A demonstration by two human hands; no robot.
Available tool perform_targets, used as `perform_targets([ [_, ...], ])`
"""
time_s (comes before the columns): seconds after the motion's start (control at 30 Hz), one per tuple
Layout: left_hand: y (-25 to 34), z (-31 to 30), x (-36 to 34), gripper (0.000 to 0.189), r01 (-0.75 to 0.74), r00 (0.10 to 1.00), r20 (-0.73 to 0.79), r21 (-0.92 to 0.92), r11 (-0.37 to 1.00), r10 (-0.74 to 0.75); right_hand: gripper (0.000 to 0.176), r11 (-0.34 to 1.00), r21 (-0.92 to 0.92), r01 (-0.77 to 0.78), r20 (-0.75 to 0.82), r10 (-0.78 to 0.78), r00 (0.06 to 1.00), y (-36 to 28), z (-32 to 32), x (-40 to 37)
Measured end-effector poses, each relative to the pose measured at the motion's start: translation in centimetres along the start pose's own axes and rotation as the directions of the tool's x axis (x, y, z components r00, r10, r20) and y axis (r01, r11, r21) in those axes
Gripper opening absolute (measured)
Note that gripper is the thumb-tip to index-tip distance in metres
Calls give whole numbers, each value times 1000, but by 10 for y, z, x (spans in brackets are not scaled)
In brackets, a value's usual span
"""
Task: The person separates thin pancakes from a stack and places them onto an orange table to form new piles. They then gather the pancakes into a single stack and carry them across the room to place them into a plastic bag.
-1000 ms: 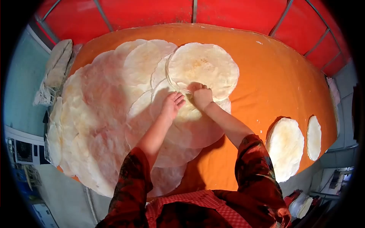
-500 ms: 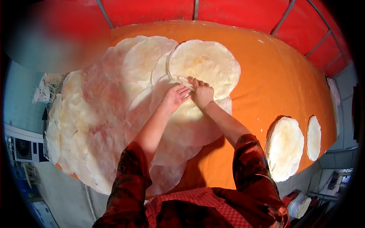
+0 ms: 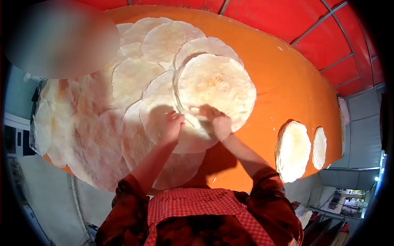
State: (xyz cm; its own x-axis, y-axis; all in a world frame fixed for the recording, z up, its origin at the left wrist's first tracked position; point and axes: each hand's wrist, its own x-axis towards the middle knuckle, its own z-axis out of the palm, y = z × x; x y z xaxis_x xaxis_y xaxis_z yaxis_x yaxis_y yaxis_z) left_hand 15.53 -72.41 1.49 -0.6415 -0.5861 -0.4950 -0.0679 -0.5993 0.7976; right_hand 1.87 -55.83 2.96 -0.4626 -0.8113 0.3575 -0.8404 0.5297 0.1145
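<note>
Thin, round, pale flatbreads lie overlapped on an orange cloth. My right hand (image 3: pixel 222 126) is at the near edge of a stack whose top flatbread (image 3: pixel 217 82) has a browned middle. Its fingers are blurred but look closed on that flatbread's edge. My left hand (image 3: pixel 173 125) hovers at the stack's lower left, above another flatbread (image 3: pixel 154 102). The left fingers are curled together; whether they pinch anything is hidden. A pale strip of edge shows between the two hands.
Many more flatbreads (image 3: pixel 98 139) spread across the left of the orange cloth (image 3: pixel 283 86). A small stack of flatbreads (image 3: pixel 293 151) and a narrower-looking one (image 3: pixel 319 148) sit at the right edge. Red panels (image 3: pixel 262 20) with metal bars stand behind.
The view has shifted, and more of the far flatbreads shows. My left hand, spread before, now has curled fingers and is farther from the right. Both hands sit nearer the stack's near side.
</note>
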Motion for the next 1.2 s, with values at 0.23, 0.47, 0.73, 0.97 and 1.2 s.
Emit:
perform_targets([
  [0.23, -22, -6, 27, 43, 95, 984, 164, -171, 981, -67, 21, 994, -70, -84, 257, 99, 961, -26, -8, 8],
  [0.47, -7, -4, 22, 30, 166, 957, 270, -217, 962, -105, 58, 943, 211, -258, 210, 215, 954, -73, -51, 10],
  [0.73, 26, 1, 7, 35, 278, 881, 462, -333, 901, -101, 41, 962, 228, -151, 26, 149, 988, -52, -45, 21],
  [0.97, 55, -44, -86, 51, 491, 772, 593, -326, 808, -229, 32, 986, 143, 86, -32, -82, 996, -101, -125, -56],
  [1.2, -40, -125, -101, 30, 300, 893, 374, -85, 950, -249, 32, 883, 467, -43, 236, -78, 968, -136, -152, -94],
])
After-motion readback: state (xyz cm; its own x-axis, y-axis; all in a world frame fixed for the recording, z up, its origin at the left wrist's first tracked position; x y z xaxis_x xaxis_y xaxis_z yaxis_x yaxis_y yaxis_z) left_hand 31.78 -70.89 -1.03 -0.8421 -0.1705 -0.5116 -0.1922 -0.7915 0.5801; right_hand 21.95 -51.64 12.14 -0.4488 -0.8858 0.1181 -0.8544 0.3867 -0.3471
